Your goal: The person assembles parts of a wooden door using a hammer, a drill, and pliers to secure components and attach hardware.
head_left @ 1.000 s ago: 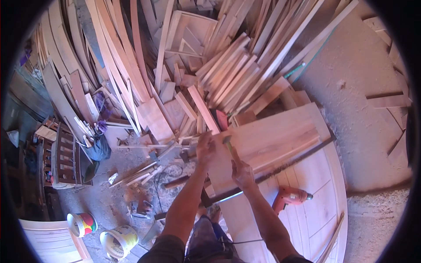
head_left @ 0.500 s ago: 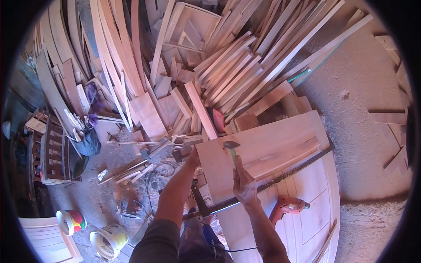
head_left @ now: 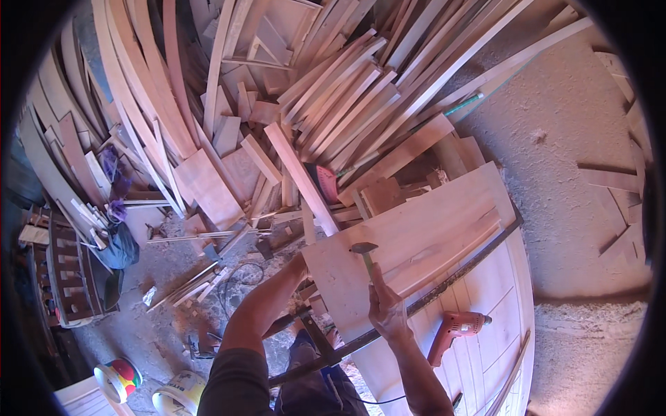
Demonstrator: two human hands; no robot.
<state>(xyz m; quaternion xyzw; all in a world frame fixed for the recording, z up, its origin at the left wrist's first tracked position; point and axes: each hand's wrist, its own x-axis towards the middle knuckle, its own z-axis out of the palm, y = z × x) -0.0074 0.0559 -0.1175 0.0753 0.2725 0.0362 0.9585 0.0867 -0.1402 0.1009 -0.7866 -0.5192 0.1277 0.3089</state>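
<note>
Your right hand [head_left: 388, 311] grips a hammer [head_left: 363, 248] over the board [head_left: 416, 239].
Your left hand [head_left: 299, 267] (mostly hidden at the board's end; grip cannot be told) could be struck if the hammer glances.

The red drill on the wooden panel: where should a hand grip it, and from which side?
Best by the handle, I'd judge, coming from the person's side: the red drill lies on its side, its handle slanting back toward the person, while its chuck points right, away from the grip.
</note>
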